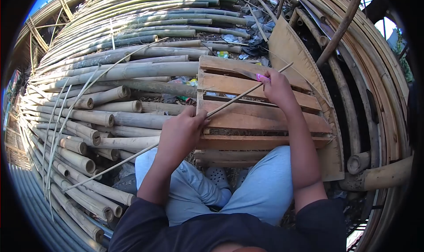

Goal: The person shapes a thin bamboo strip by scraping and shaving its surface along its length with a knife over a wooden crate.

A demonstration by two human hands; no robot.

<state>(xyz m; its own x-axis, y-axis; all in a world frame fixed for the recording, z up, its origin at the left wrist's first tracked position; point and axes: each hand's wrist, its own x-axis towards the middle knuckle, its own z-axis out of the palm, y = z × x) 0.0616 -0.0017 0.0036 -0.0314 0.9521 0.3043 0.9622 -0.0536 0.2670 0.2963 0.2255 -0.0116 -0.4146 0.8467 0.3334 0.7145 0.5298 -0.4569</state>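
A long thin bamboo strip (pixel 240 95) runs slantwise across my lap, from the lower left up to the right. My left hand (pixel 183 129) is closed around its middle, over the left end of a slatted wooden bench (pixel 260 115). Near the strip's upper end, my right hand (pixel 278 90) grips a knife (pixel 247 74) with a pink handle, its blade pointing left above the slats. The strip passes by the fingers of my right hand; whether they touch it I cannot tell.
Stacked bamboo poles (pixel 154 69) fill the left and far side. Several thin strips (pixel 66 106) lie across them. At the right stand a tan panel (pixel 291 48) and more poles (pixel 338 79). Plastic litter (pixel 234 38) lies behind the bench. My shoes (pixel 217 176) are below it.
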